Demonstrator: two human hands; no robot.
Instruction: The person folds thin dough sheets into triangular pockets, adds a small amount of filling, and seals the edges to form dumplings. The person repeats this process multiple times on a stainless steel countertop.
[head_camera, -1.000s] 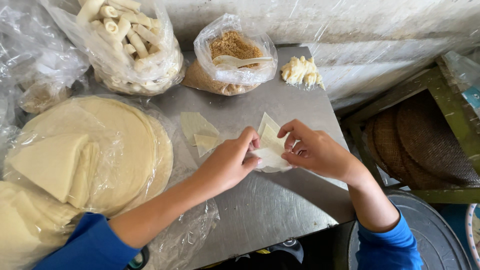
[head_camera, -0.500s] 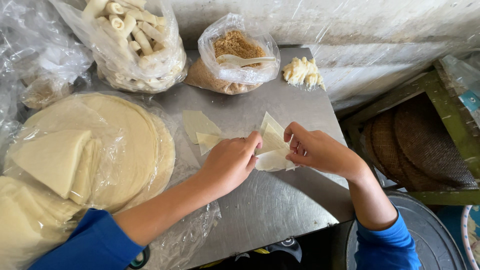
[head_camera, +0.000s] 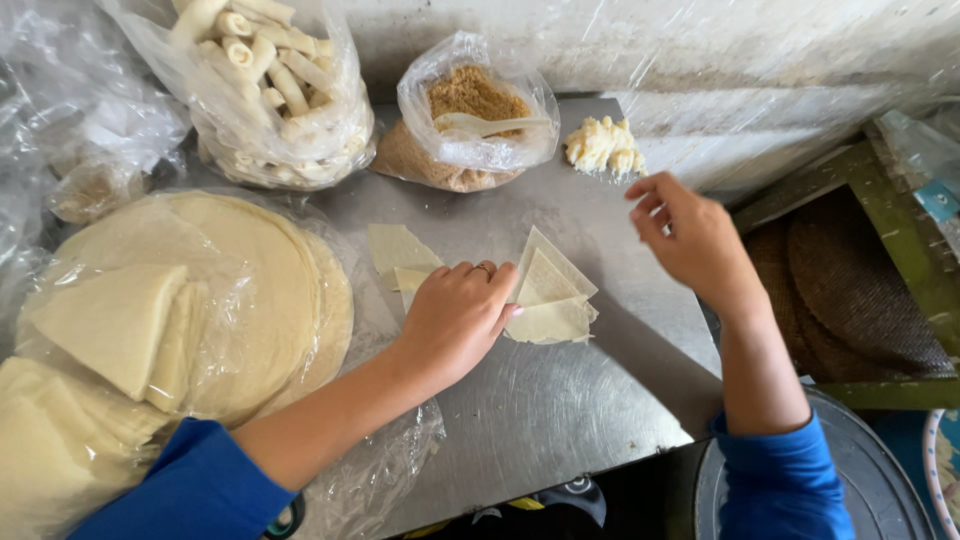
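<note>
Right now I see my left hand (head_camera: 455, 320) resting palm down, fingertips pressing the edge of a folded triangular pastry sheet (head_camera: 550, 300) on the metal table (head_camera: 560, 420). My right hand (head_camera: 690, 235) hovers empty, fingers loosely curled, above the table near a lump of pale paste (head_camera: 602, 147). Beside my left forearm lies a stack of round dough sheets (head_camera: 240, 290) under plastic.

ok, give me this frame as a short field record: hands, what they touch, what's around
left hand: palm down, fingertips on folded dough wrapper
right hand: raised, empty, near pale paste lump
surface: metal table
left side: round wrapper stack under plastic
back: bag of rolled pieces; bag of brown filling with spoon
</note>
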